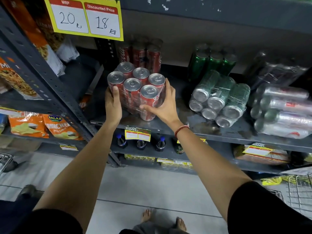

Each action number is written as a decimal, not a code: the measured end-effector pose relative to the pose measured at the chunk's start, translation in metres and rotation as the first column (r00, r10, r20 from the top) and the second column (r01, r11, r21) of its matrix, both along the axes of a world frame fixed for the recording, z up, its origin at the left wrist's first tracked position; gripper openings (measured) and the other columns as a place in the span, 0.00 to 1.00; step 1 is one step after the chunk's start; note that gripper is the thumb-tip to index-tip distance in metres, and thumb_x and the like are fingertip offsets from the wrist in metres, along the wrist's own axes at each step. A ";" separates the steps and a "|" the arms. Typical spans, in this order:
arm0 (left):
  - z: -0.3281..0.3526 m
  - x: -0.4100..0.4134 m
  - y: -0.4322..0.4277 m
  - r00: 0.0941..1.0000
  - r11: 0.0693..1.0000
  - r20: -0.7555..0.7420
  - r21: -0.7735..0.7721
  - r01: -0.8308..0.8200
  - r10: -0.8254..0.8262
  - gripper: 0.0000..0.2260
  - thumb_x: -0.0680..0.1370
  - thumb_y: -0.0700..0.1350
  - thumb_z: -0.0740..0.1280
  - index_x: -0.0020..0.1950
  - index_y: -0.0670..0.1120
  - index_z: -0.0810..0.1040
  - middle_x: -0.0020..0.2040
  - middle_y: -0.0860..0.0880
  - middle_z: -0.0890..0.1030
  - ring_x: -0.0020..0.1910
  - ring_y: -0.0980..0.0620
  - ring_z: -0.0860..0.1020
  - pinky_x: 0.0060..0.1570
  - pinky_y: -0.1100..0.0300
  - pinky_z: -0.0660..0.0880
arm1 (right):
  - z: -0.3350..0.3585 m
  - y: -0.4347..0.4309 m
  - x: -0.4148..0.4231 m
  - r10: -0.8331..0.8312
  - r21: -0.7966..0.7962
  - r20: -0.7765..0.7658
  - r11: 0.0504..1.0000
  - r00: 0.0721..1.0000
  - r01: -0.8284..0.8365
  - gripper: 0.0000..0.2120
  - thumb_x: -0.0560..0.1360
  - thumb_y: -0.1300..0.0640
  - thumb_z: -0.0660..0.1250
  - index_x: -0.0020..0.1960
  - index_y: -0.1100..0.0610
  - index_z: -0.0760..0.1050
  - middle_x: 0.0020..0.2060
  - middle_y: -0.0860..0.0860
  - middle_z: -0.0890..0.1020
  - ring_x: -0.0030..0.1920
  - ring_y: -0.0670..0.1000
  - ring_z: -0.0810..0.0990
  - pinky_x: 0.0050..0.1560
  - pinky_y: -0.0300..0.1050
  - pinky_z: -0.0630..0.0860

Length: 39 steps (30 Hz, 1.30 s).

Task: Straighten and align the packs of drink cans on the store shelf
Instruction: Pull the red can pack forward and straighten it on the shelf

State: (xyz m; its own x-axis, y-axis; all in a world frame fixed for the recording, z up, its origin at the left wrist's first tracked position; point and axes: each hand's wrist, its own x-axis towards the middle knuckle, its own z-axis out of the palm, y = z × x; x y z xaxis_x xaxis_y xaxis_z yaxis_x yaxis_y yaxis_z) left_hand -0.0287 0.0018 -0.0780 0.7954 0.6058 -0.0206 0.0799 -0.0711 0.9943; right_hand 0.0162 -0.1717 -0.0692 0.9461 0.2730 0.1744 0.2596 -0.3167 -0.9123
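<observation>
1. A person stands facing a dark metal store shelf [168, 127], both bare forearms reaching up and forward, seen from a camera on their head.
2. Between the two hands stands a shrink-wrapped six-pack of red cola cans [137, 92], upright, silver tops showing, its base at the shelf's front edge.
3. The left hand [114, 105] presses flat against the pack's left side, thumb up on the nearest can.
4. The right hand [164, 105] wraps around the pack's right side, fingers spread wide across the plastic wrap, thumb across the front can; a red thread band [181, 130] circles that wrist.
5. Just behind the held pack stands a second pack of red cans [141, 55], upright, deeper on the shelf.
6. To the right of the right hand, a pack of green cans [221, 98] lies tipped on its side, can ends facing outward.
7. Behind it stands another green pack [213, 62], upright.
8. Farther right lies a wrapped pack of silver cans [283, 112], also on its side.
9. Above the left hand hangs a yellow price sign [86, 17].
</observation>
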 end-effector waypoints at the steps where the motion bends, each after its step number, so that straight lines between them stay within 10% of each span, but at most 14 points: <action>1: 0.001 -0.005 -0.005 0.999 0.999 0.013 -0.020 -0.045 0.045 0.29 0.79 0.60 0.53 0.75 0.46 0.55 0.75 0.47 0.63 0.70 0.55 0.63 0.66 0.62 0.60 | 0.003 -0.003 0.001 0.007 0.040 -0.032 0.999 0.999 -0.006 0.54 0.60 0.38 0.76 0.76 0.50 0.50 0.70 0.52 0.61 0.68 0.44 0.62 0.68 0.41 0.59; 8: -0.009 -0.038 -0.108 0.993 0.997 0.092 -0.020 -0.070 0.071 0.33 0.76 0.61 0.58 0.77 0.50 0.51 0.78 0.48 0.54 0.75 0.53 0.56 0.73 0.54 0.55 | 0.051 0.013 0.038 0.089 0.191 -0.327 0.981 0.941 -0.026 0.33 0.70 0.33 0.62 0.68 0.51 0.70 0.66 0.50 0.76 0.66 0.50 0.73 0.71 0.53 0.66; 15: -0.003 -0.021 -0.120 0.999 0.990 0.046 -0.142 -0.013 0.020 0.50 0.63 0.78 0.52 0.75 0.55 0.35 0.77 0.51 0.34 0.77 0.51 0.38 0.74 0.46 0.44 | 0.037 0.006 0.029 0.007 0.154 -0.266 0.988 0.964 0.035 0.18 0.76 0.53 0.66 0.65 0.55 0.71 0.59 0.52 0.79 0.60 0.52 0.77 0.62 0.46 0.73; 21: -0.006 -0.015 -0.061 0.971 0.945 0.239 -0.313 0.093 -0.017 0.47 0.65 0.72 0.62 0.75 0.46 0.57 0.74 0.41 0.64 0.72 0.45 0.66 0.70 0.44 0.65 | 0.018 0.024 -0.022 -0.112 0.289 -0.163 0.944 0.980 0.156 0.21 0.80 0.49 0.59 0.69 0.59 0.67 0.66 0.55 0.74 0.68 0.53 0.70 0.72 0.55 0.64; 28: 0.002 -0.004 0.021 0.990 0.929 -0.019 -0.351 0.122 -0.137 0.33 0.73 0.71 0.45 0.58 0.54 0.79 0.57 0.52 0.82 0.55 0.54 0.80 0.57 0.55 0.73 | 0.011 0.051 -0.077 -0.078 0.377 -0.128 0.918 0.989 0.122 0.25 0.76 0.40 0.57 0.68 0.52 0.69 0.63 0.45 0.74 0.64 0.36 0.71 0.67 0.32 0.66; 33: 0.019 -0.008 -0.006 0.922 0.796 -0.079 -0.480 -0.369 0.380 0.33 0.73 0.67 0.58 0.70 0.46 0.67 0.66 0.46 0.74 0.65 0.45 0.73 0.63 0.53 0.69 | 0.040 0.051 -0.014 -0.215 0.279 -0.099 0.931 0.971 0.235 0.20 0.78 0.49 0.62 0.65 0.60 0.71 0.60 0.57 0.76 0.62 0.54 0.75 0.67 0.54 0.69; 39: 0.035 -0.003 -0.078 0.919 0.833 -0.061 -0.402 -0.381 0.390 0.43 0.73 0.58 0.67 0.77 0.45 0.44 0.78 0.40 0.50 0.77 0.42 0.52 0.75 0.46 0.52 | 0.070 0.061 0.074 0.048 0.015 -0.297 0.999 0.954 -0.045 0.26 0.72 0.50 0.71 0.67 0.57 0.70 0.63 0.58 0.77 0.63 0.58 0.76 0.68 0.50 0.70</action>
